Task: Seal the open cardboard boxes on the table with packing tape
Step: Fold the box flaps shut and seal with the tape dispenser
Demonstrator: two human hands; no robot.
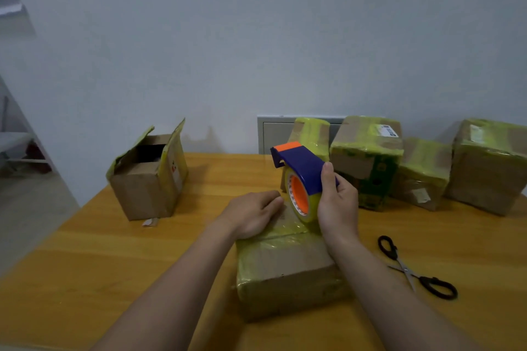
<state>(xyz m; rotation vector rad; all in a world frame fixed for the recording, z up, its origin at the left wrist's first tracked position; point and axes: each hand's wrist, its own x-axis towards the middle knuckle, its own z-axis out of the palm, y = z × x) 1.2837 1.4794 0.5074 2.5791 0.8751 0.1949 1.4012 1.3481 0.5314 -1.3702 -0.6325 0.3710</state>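
Head view: right fingers [346, 184] grip rounded plastic dispenser [302, 165]; left fingers [271, 204] rest on glossy-taped cardboard box [285, 265].

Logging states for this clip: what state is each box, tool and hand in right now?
Near box: flaps closed, partly taped.
Far-left box: open, flaps up.
Back-right boxes: taped shut.
Tape dispenser: upright on near box, gripped.
Scissors: lying open on table.
Left hand: resting on near box.
Right hand: gripping tape dispenser.
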